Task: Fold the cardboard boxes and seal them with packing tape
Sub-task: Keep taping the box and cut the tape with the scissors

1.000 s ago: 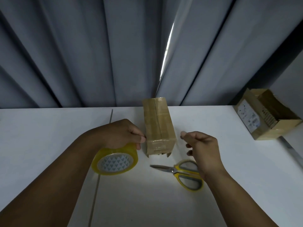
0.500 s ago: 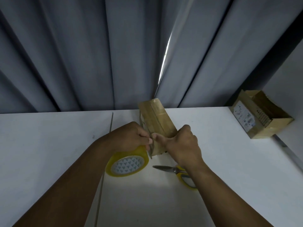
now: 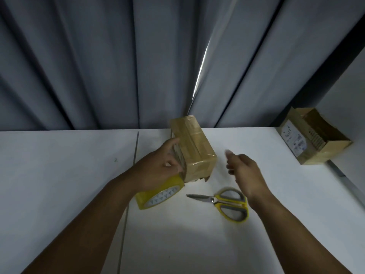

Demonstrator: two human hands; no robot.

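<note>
Left hand: tape roll (beside box)

White table bears taped box, tape roll, scissors, open carton.

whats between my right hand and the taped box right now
Nothing: only a bare strip of white table separates the right hand from the taped box, as the head view shows.

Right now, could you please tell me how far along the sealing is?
Done: the box has tape along its top and near end. In hand: the left hand holds its side, above the tape roll; the right hand is empty. Left: its bottom edge looks ragged, perhaps untaped.
</note>
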